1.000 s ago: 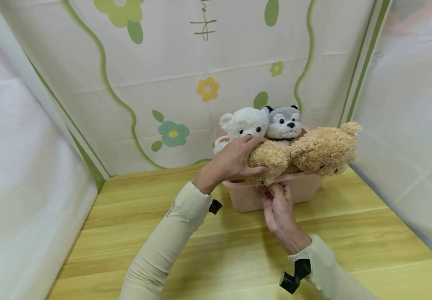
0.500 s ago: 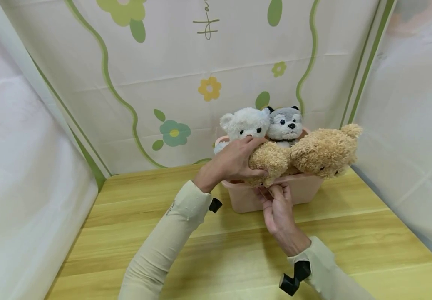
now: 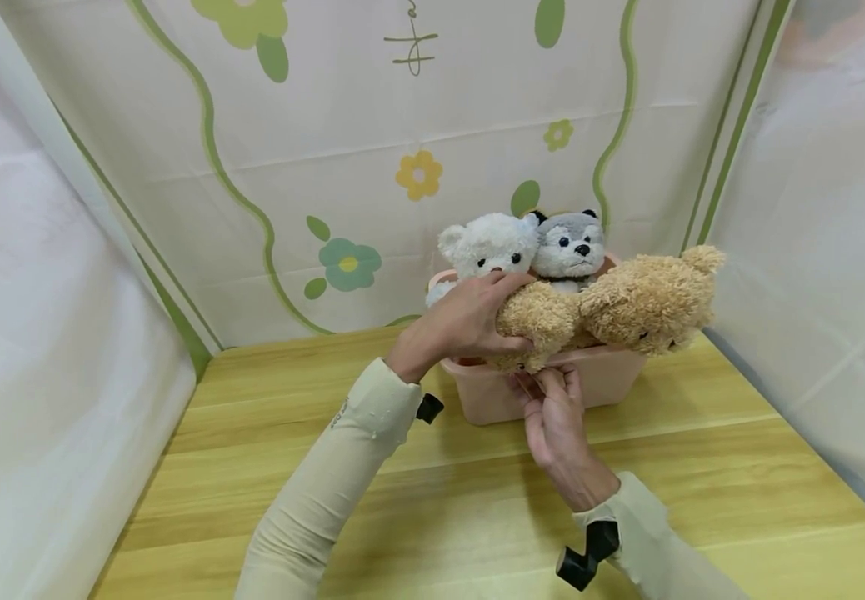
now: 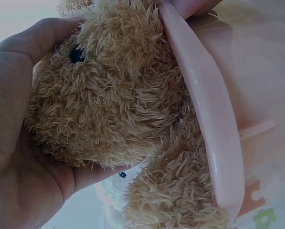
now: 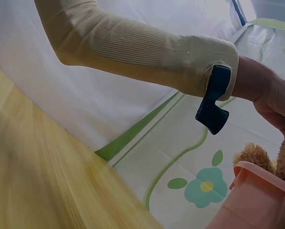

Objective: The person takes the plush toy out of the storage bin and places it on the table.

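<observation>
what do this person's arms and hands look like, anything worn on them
The left sleeve and right sleeve are pale cream and long. The left one has small dark lettering near the wrist, too small to read, and a finely ribbed panel. An angular black bracket shows at each wrist: left bracket, right bracket. The left hand and right hand are gloveless.

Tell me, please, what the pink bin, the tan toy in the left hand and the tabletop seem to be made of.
Pink bin: most likely moulded plastic, smooth and slightly glossy; its rim carries a soft highlight.
Tan toy: plush fabric, probably synthetic; curly, matte tufts cover it.
Tabletop: wood or wood-look laminate with a faint sheen; the grain bands fit either.
</observation>
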A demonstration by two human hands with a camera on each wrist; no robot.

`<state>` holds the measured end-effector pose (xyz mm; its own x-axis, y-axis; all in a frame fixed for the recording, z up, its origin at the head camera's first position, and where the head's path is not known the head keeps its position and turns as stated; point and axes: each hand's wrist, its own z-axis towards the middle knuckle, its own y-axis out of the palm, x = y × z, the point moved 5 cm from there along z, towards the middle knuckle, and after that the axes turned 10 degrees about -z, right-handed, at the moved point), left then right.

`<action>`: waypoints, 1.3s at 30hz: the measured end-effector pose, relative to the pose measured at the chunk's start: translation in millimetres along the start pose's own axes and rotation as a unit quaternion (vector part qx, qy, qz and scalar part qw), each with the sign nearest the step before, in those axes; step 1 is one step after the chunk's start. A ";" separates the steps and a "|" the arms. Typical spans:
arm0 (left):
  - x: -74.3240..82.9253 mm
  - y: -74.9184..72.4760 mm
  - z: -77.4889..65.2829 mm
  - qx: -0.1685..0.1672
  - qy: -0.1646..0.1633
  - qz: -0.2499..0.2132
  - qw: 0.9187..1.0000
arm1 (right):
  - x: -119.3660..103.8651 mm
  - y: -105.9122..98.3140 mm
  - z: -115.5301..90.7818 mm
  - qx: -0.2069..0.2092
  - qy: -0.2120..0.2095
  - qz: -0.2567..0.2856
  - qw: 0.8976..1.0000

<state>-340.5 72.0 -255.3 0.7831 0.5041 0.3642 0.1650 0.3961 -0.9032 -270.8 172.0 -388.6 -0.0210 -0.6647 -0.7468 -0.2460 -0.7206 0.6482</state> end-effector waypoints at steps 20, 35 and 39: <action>-1.4 0.9 1.2 0.001 -0.008 -0.005 1.000 | 1.9 -0.8 -1.3 -0.006 0.003 -0.002 1.000; 0.6 -2.3 7.5 -0.015 -0.011 -0.017 1.000 | -0.7 -1.3 -0.2 -0.010 0.001 0.000 1.000; 1.0 -3.1 9.6 -0.016 -0.010 -0.023 1.000 | -0.9 -1.8 0.1 -0.010 0.004 0.004 1.000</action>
<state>-346.0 78.7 -249.9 0.7621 0.5011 0.4099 0.2201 0.3949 -0.8920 -270.5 173.9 -389.1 -0.0145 -0.6714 -0.7410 -0.2256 -0.7197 0.6565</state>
